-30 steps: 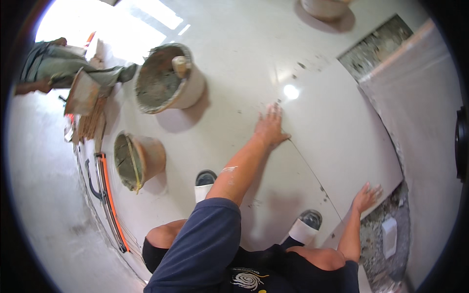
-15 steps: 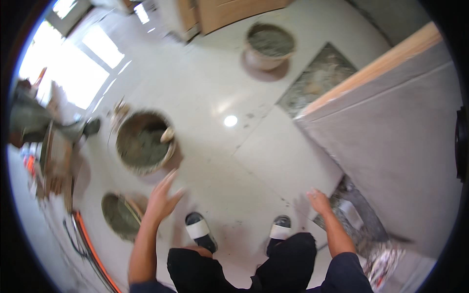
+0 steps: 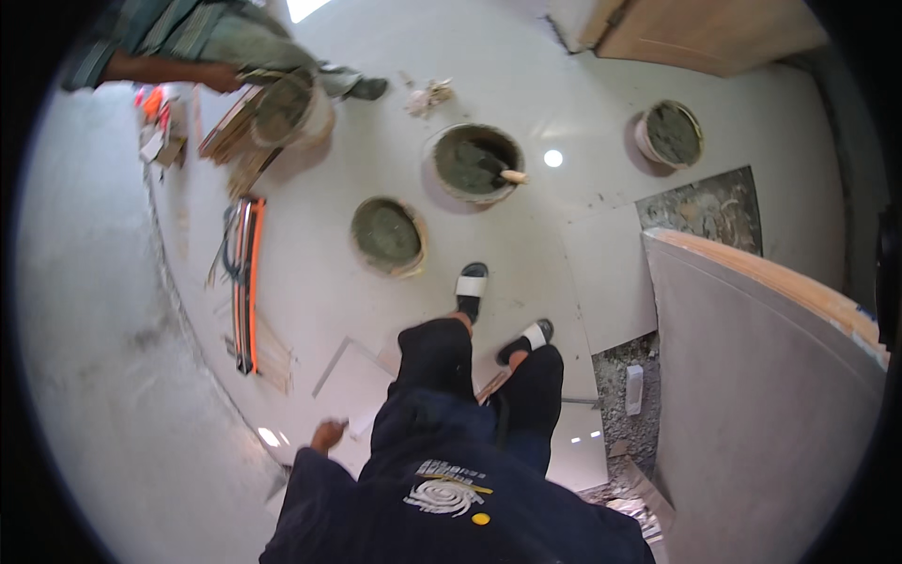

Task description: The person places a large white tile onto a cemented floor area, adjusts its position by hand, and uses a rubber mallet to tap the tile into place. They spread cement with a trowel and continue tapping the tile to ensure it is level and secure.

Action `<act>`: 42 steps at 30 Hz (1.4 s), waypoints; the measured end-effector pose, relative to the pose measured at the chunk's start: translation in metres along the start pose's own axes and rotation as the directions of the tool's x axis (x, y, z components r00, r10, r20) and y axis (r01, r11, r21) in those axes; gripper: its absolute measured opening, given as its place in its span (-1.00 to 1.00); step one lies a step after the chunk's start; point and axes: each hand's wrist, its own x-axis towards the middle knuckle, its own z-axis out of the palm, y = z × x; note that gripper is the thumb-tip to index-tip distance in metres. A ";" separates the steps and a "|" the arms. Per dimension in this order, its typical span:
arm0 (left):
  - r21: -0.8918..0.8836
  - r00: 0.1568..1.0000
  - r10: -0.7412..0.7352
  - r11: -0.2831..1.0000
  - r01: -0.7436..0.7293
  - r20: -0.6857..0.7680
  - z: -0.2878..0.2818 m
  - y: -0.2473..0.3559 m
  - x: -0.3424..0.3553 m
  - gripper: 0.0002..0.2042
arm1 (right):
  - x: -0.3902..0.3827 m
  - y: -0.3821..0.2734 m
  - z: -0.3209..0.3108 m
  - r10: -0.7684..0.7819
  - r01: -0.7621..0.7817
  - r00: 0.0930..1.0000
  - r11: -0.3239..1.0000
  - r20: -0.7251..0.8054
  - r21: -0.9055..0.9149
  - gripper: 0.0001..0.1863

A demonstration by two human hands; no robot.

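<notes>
My left hand (image 3: 329, 434) is low at left, beside my dark shirt, its fingers curled; what they hold, if anything, is too small to make out. It is above the pale glossy tiled floor (image 3: 507, 244). My right hand is out of view. My sandalled feet (image 3: 470, 287) stand below a mortar bucket (image 3: 385, 235) and a larger one (image 3: 456, 150) with a wooden-handled trowel (image 3: 512, 177) in it. A laid tile (image 3: 606, 282) borders a rough untiled strip (image 3: 615, 432) holding a white block (image 3: 634, 387).
A co-worker (image 3: 254, 47) at upper left grips another bucket (image 3: 282, 108) beside stacked boards (image 3: 221, 127). An orange-railed tile cutter (image 3: 246, 282) lies left. A fourth bucket (image 3: 672, 136) stands upper right, near a wooden door (image 3: 695, 33). A wood-topped wall (image 3: 752, 376) rises on my right.
I have risen from leaning over the tile and my hands have left it. My right hand has gone out of view. The co-worker's bucket has shifted to the right beside the boards.
</notes>
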 end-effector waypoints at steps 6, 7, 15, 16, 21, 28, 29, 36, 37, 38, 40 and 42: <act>-0.774 0.861 -0.446 0.625 0.104 -0.244 -0.171 0.066 0.066 -0.40 | -0.007 -0.030 -0.192 0.361 -0.047 0.903 0.623 -0.233 0.781 -0.55; -0.778 0.863 -0.453 0.616 0.121 -0.224 -0.189 0.078 0.078 -0.39 | -0.007 -0.043 -0.235 0.530 0.033 0.829 0.274 -0.179 0.961 -0.52; -0.422 0.923 -0.225 0.903 0.077 -0.312 -0.153 0.103 0.098 -0.53 | -0.075 -0.059 -0.572 0.538 0.352 0.160 0.752 -0.827 0.557 -0.38; -0.450 0.889 -0.265 0.890 0.076 -0.374 -0.148 0.102 0.094 -0.51 | -0.088 -0.061 -0.600 0.609 0.473 0.126 0.657 -0.783 0.587 -0.41; -0.237 0.934 -0.123 0.971 0.043 -0.334 -0.200 0.111 0.114 -0.68 | -0.148 -0.068 -0.695 0.690 0.662 -0.056 0.567 -0.722 0.491 -0.52; -0.268 0.974 -0.074 0.963 0.015 -0.214 -0.445 0.210 0.307 -0.68 | -0.133 -0.067 -0.754 0.830 0.617 -0.040 0.458 -0.556 0.640 -0.50; -0.259 0.975 -0.046 0.966 -0.013 -0.219 -0.493 0.230 0.337 -0.68 | -0.128 -0.070 -0.762 0.853 0.629 -0.023 0.417 -0.521 0.656 -0.49; -0.221 0.979 0.057 0.970 -0.101 -0.197 -0.786 0.334 0.458 -0.68 | -0.121 -0.102 -0.814 0.964 0.592 -0.206 0.259 -0.167 0.763 -0.53; -0.215 0.980 0.049 0.972 -0.091 -0.193 -0.818 0.335 0.462 -0.68 | -0.123 -0.106 -0.820 0.970 0.583 -0.200 0.232 -0.140 0.778 -0.54; -0.207 0.981 0.030 0.976 -0.070 -0.190 -0.849 0.333 0.463 -0.68 | -0.125 -0.110 -0.824 0.963 0.539 -0.227 0.249 -0.146 0.804 -0.56; -0.192 0.982 -0.021 0.981 -0.015 -0.186 -0.904 0.316 0.453 -0.68 | -0.127 -0.115 -0.829 0.963 0.469 -0.248 0.210 -0.100 0.858 -0.58; -0.204 0.977 -0.083 0.978 0.042 -0.197 -0.954 0.301 0.439 -0.68 | -0.120 -0.124 -0.830 0.993 0.430 -0.113 0.066 -0.019 0.900 -0.57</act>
